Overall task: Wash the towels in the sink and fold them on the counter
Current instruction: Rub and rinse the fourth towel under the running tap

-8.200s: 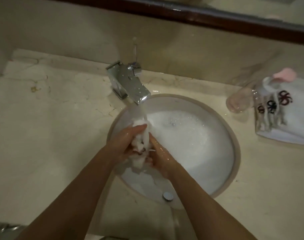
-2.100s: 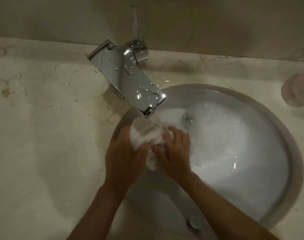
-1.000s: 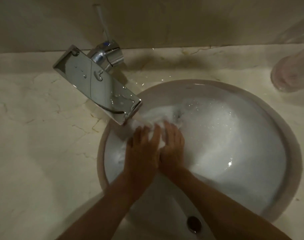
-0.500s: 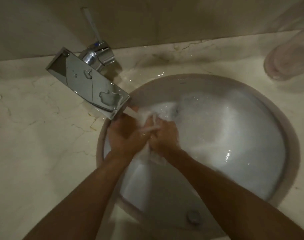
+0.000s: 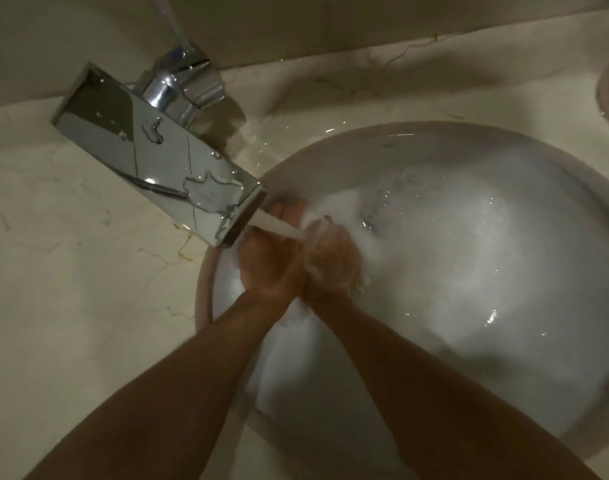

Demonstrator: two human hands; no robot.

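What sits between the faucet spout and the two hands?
Only the running water stream, falling from the faucet onto the left hand and right hand; head view.

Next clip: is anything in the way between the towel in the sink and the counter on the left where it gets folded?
Only the faucet, overhanging the sink's left rim above both hands. The nearer counter looks free. The towel barely shows between the hands.

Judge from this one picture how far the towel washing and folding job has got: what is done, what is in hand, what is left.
Done: the sink holds foamy water. In hand: the left hand and right hand squeeze a towel, mostly hidden, under the faucet stream. Left: no folded towel shows on the counter, so folding remains.
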